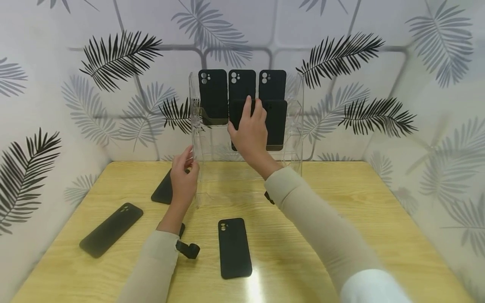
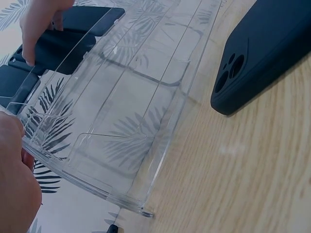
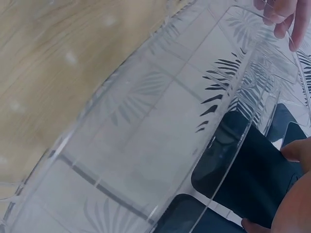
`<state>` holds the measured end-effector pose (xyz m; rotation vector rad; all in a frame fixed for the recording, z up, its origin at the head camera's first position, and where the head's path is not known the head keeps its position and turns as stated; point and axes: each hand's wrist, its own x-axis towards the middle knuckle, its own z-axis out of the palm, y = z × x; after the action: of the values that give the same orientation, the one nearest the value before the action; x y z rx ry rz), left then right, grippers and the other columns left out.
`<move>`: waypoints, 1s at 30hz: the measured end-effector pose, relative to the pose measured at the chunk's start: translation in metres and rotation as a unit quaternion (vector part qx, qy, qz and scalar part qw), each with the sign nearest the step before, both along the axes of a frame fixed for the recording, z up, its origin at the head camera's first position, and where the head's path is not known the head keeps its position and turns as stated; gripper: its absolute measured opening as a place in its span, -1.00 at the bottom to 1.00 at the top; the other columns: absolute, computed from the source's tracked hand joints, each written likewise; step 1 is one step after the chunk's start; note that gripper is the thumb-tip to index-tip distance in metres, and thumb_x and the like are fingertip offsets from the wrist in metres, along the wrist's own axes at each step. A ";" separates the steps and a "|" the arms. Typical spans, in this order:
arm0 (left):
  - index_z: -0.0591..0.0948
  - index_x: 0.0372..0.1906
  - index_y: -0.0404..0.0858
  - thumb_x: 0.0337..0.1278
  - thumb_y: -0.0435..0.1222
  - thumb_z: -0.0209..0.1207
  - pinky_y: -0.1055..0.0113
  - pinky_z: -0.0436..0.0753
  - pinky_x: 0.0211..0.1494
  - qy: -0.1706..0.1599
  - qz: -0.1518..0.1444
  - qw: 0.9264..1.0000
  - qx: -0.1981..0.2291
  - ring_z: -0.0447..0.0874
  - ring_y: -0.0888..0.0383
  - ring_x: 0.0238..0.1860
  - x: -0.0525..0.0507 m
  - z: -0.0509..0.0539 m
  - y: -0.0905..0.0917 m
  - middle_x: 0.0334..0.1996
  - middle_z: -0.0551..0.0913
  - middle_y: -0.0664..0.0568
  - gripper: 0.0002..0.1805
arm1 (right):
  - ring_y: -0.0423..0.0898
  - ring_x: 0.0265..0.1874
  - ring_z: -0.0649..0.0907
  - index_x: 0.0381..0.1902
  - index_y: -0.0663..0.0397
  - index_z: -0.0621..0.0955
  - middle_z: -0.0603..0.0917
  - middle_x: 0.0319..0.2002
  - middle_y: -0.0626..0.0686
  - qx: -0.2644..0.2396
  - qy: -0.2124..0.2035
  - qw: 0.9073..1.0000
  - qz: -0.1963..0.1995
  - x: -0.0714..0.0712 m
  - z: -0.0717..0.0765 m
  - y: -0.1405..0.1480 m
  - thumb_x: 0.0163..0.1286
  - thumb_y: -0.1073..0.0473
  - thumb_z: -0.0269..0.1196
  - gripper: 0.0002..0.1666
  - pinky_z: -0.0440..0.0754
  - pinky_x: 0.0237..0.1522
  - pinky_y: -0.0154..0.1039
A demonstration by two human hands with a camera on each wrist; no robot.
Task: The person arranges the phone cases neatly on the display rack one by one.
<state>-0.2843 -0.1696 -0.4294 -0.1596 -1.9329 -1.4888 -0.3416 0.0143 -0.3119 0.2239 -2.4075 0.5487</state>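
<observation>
A clear acrylic tiered stand [image 1: 216, 170] stands upright at the back of the table. Three black phone cases [image 1: 213, 94] line its top tier, camera holes at the upper left. On the tier below, my right hand [image 1: 251, 132] grips a phone case [image 3: 252, 170] by its edges, thumb on one side and fingers on the other. Right beside it stands another phone case [image 1: 277, 124] on the same tier. My left hand [image 1: 184, 174] holds the stand's left side edge, its thumb and fingers on the clear panel [image 2: 104, 160].
Loose black phone cases lie on the wooden table: one at the left [image 1: 111, 229], one at front centre [image 1: 235, 248], and one behind my left hand [image 1: 163, 189]. Another is mostly hidden under my left wrist. A leaf-patterned white backdrop [image 1: 341, 139] surrounds the table.
</observation>
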 end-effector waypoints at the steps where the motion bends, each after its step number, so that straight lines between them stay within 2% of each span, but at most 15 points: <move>1: 0.51 0.38 -0.22 0.33 -0.48 0.11 0.50 0.56 0.10 -0.001 0.001 1.000 0.000 0.63 -0.15 0.10 0.000 0.000 0.000 0.03 0.53 -0.23 -0.47 | 0.12 0.42 0.27 0.62 0.13 0.01 0.08 0.53 0.24 0.002 -0.002 1.000 -0.001 0.000 -0.001 0.000 0.42 -0.18 0.24 0.05 0.71 -0.02 -0.11; 4: 0.51 0.39 -0.21 0.32 -0.48 0.11 0.50 0.56 0.09 -0.004 0.002 1.000 -0.001 0.63 -0.11 0.09 0.000 0.000 0.001 0.03 0.53 -0.22 -0.47 | 0.13 0.42 0.26 0.62 0.15 0.01 0.07 0.54 0.25 0.012 -0.001 1.000 -0.008 0.000 -0.004 -0.001 0.44 -0.18 0.22 0.05 0.61 0.19 -0.09; 8: 0.51 0.39 -0.21 0.33 -0.47 0.11 0.48 0.56 0.09 -0.005 0.003 1.000 -0.001 0.63 -0.12 0.09 0.000 0.000 0.000 0.04 0.53 -0.23 -0.47 | 0.15 0.40 0.25 0.61 0.16 0.01 0.07 0.54 0.26 0.029 0.006 0.999 -0.019 -0.002 -0.005 -0.002 0.44 -0.20 0.20 0.04 0.44 0.37 -0.05; 19: 0.51 0.39 -0.20 0.33 -0.49 0.11 0.51 0.56 0.09 0.000 0.001 1.000 0.002 0.64 -0.10 0.09 0.001 0.001 0.000 0.04 0.54 -0.23 -0.46 | 0.12 0.34 0.26 0.63 0.09 -0.01 0.01 0.59 0.18 0.079 -0.012 0.994 -0.071 -0.003 -0.001 -0.004 0.45 -0.31 0.12 0.05 0.38 0.28 -0.02; 25: 0.52 0.37 -0.23 0.33 -0.50 0.13 0.48 0.55 0.07 0.009 0.001 1.000 0.008 0.64 -0.15 0.09 0.000 0.001 0.001 0.04 0.54 -0.26 -0.48 | 0.12 0.37 0.24 0.63 0.03 0.04 -0.01 0.58 0.17 0.065 -0.011 0.996 -0.063 -0.001 0.000 0.000 0.45 -0.32 0.12 0.02 0.35 0.32 0.01; 27: 0.51 0.37 -0.28 0.33 -0.52 0.12 0.42 0.56 0.08 0.006 0.003 1.000 0.011 0.63 -0.20 0.09 0.000 0.001 0.002 0.05 0.53 -0.31 -0.48 | 0.13 0.39 0.21 0.62 0.00 0.07 -0.01 0.58 0.17 0.053 -0.011 0.997 -0.058 0.001 0.000 0.002 0.45 -0.32 0.12 -0.01 0.33 0.36 0.03; 30: 0.51 0.37 -0.26 0.34 -0.50 0.11 0.42 0.57 0.10 0.005 0.001 1.000 0.006 0.63 -0.16 0.09 -0.001 0.000 0.002 0.04 0.53 -0.29 -0.48 | 0.14 0.43 0.19 0.60 -0.01 0.13 0.02 0.57 0.18 0.025 -0.011 0.999 -0.043 0.007 0.001 0.007 0.45 -0.31 0.13 -0.05 0.30 0.39 0.06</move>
<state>-0.2851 -0.1678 -0.4290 -0.1589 -1.9148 -1.4944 -0.3348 0.0211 -0.3105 0.1359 -2.4420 0.4545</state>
